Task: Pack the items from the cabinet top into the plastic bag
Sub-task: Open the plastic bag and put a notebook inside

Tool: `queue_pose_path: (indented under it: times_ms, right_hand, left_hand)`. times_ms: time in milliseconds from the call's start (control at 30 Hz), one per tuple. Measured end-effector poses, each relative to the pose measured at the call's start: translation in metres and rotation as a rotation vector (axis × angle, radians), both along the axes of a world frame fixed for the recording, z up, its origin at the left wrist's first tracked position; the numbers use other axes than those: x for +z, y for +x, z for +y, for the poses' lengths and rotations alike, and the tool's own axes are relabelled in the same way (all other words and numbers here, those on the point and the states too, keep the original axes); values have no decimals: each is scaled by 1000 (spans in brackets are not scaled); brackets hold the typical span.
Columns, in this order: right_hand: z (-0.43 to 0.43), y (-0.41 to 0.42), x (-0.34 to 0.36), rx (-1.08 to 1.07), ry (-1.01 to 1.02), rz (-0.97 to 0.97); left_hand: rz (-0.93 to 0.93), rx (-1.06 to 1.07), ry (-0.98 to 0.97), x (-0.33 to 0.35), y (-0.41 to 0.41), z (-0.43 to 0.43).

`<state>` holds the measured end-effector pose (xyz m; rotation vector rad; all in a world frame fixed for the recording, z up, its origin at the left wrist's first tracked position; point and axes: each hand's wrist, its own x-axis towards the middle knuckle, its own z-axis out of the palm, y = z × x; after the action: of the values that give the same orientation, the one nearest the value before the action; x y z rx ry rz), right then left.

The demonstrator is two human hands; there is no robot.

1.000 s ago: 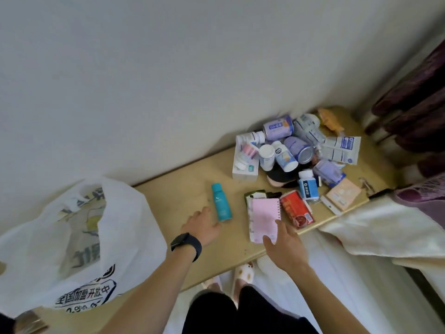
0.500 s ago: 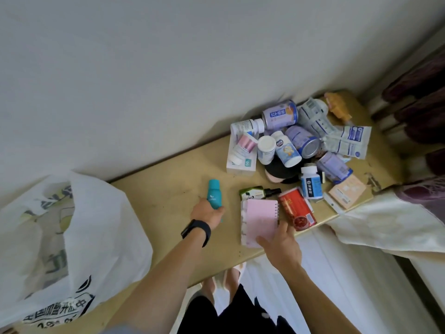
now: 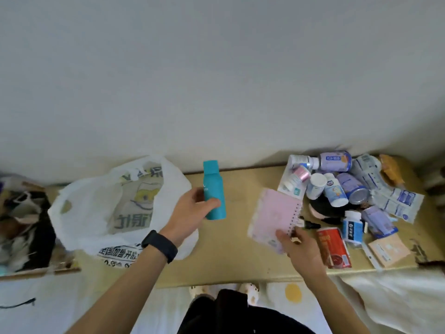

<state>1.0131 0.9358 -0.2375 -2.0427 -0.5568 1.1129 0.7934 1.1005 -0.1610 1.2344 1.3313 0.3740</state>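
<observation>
Left hand grips a teal cylindrical plastic bottle, right hand pinches a pink spiral notebook; both should next drop into the crumpled white plastic bag.

My left hand has closed round the teal bottle and raised it off the cabinet top. The bottle now stands upright in the air just beside the plastic bag, left of where it lay. My right hand has pinched the near corner of the pink notebook and lifted it, so it tilts instead of lying flat by the front edge.
</observation>
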Motion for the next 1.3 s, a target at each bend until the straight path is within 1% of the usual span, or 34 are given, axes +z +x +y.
queue_pose_path:
  times_ms: [100,200,267,333,400,500,633,767,867,933,1033,1133,1300]
  right_hand:
    - [35,-23,26,67,100,30]
    - [65,-54,50,122,176,77]
    - [80,-75,61,152,217,97]
    - [93,-95,69,175,229,98]
    - [103,-117,75,185,239,110]
    - [114,-152,78,161,246,107]
    - [122,-198,72,106,210,92]
    - [125,-240,64,38,167,59]
    - [126,-258,67,19,148,12]
    - [123,-265,69,-7,134,-25]
    - [113,-270,72,-43,104,-43]
    - [101,-275,72,-86,75,-59]
    - [100,-288,70,-110,31,-80]
  left_hand:
    - [-34,115,91,32,-58,11]
    - [8,292,162,43,-118,22]
    - [101,354,222,42,-157,31]
    - [253,326,275,33,-189,42]
    - [351,258,293,22,-214,52]
    - [441,87,336,9,-239,69]
    - [470,-164,418,-17,-253,99]
    - [673,-500,456,-52,-249,131]
    - [785,-657,445,-75,-243,147]
    - [815,-729,424,-90,-239,156]
    - [862,-796,450,-112,-236,164]
    - [910,-814,472,-124,-237,166]
    - [924,-845,505,-124,-239,170]
